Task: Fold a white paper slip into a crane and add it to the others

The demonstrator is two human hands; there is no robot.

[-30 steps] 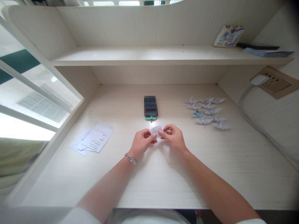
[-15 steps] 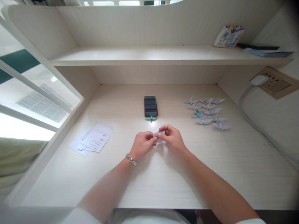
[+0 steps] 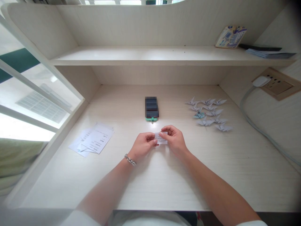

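Observation:
Between my two hands is a small folded piece of white paper (image 3: 162, 140) with faint print on it. My left hand (image 3: 144, 144) pinches its left edge with thumb and fingers. On the opposite side my right hand (image 3: 174, 138) grips it, the thumb lying across the front. Parts of the paper are hidden behind the fingers. Several folded paper cranes (image 3: 211, 113) stand grouped on the desk to the right, mostly white, one of them light blue (image 3: 199, 115). Printed white paper sheets (image 3: 100, 138) lie overlapping at the left.
A phone (image 3: 151, 107) in a green-edged case, its screen blurred, lies beyond my hands. On the shelf (image 3: 131, 54) are a colourful packet (image 3: 230, 37) and some flat items (image 3: 270, 53). A white plug (image 3: 261, 81) with a grey cable (image 3: 258, 131) is in the right wall socket.
The paper now faces me more, showing a larger printed surface. My right hand has shifted very slightly; both hands keep hold of it.

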